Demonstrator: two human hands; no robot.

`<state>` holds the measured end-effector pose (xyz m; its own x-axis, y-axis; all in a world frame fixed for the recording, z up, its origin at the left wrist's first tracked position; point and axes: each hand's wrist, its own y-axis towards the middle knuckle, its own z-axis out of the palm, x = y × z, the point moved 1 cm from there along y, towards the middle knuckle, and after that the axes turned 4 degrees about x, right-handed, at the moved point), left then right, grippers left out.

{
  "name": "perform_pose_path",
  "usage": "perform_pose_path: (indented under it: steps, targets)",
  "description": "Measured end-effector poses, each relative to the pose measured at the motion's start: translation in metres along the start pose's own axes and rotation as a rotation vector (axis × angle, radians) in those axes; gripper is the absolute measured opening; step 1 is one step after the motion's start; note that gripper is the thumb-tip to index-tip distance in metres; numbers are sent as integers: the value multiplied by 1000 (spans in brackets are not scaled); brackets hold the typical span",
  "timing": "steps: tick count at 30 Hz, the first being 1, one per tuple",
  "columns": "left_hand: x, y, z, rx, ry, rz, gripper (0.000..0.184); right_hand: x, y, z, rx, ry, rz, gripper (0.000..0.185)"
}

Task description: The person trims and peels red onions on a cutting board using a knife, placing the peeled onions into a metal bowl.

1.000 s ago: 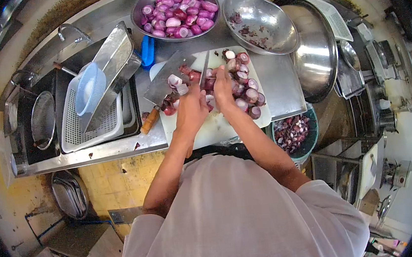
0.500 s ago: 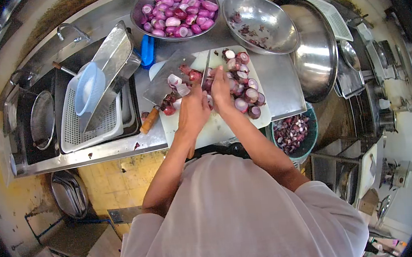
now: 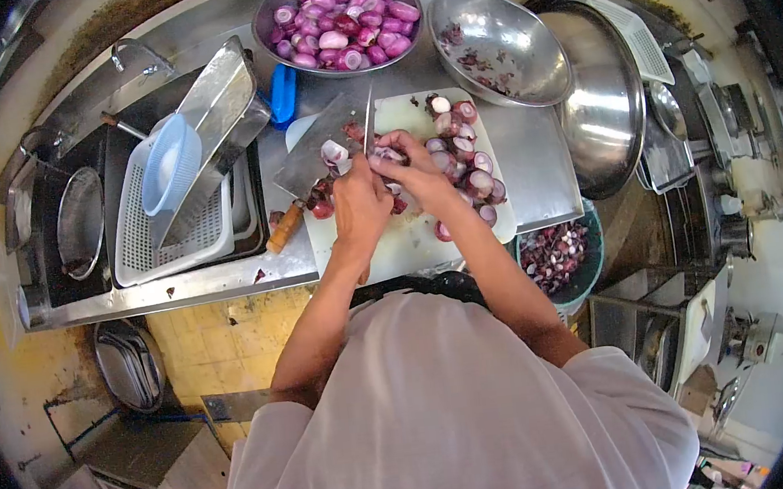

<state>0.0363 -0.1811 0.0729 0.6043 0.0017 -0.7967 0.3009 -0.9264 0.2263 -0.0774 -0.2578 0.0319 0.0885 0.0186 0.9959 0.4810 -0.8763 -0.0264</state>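
Note:
My left hand (image 3: 363,198) is closed round the handle of a narrow knife (image 3: 370,115), its blade pointing away from me. Right beside it, the fingers of my right hand (image 3: 414,169) are bent round a red onion (image 3: 390,155) against the blade. Both hands are above the white cutting board (image 3: 411,252). Several onions with cut ends (image 3: 478,182) lie on the right of the board. A cleaver with a wooden handle (image 3: 286,228) rests at the left, onion pieces (image 3: 334,153) on its blade.
Behind the board stand a steel bowl of peeled onions (image 3: 342,28) and a bowl with scraps of skin (image 3: 524,53). A blue object (image 3: 282,95) lies near them. At left is a sink with a white basket (image 3: 133,255); a green bin of peelings (image 3: 592,268) sits below right.
My right hand has moved left from the onion pile to the knife, with an onion in it. The knife has shifted slightly left. One onion now lies lower on the board.

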Motion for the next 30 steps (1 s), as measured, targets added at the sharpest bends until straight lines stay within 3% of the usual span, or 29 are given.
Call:
perform_pose_path:
  steps: [2,3,5,7,10,14,15,17,24,27,29,30]
  targets:
    - [12,2,5,1,-65,-46,4,13,-5,-10,203,371,292,27]
    - [20,3,9,5,-130,-91,5,18,-7,-17,204,371,293,27]
    - [40,7,10,-10,-187,-137,6,25,-11,-26,265,656,268,32]
    - [26,9,-1,24,-274,-246,10,22,-14,-29,282,702,256,35]
    - [11,6,-6,95,-317,-110,9,16,-14,-28,229,732,283,42]
    - [-2,8,-14,102,-316,-98,10,17,-14,-31,164,681,321,46]
    - [10,12,-14,65,-355,-186,9,14,-16,-34,162,681,320,46]
    - [30,17,-14,-4,-385,-285,11,9,-19,-41,357,779,147,51]
    - [27,17,-20,-4,-340,-213,9,9,-24,-48,399,918,171,53]
    - [35,20,-16,23,-367,-320,7,11,-23,-44,469,953,157,46]
    - [41,19,-14,243,-62,-295,22,12,-22,-43,422,942,229,47]
    - [36,17,-17,244,-61,-295,22,11,-20,-42,420,944,228,47]
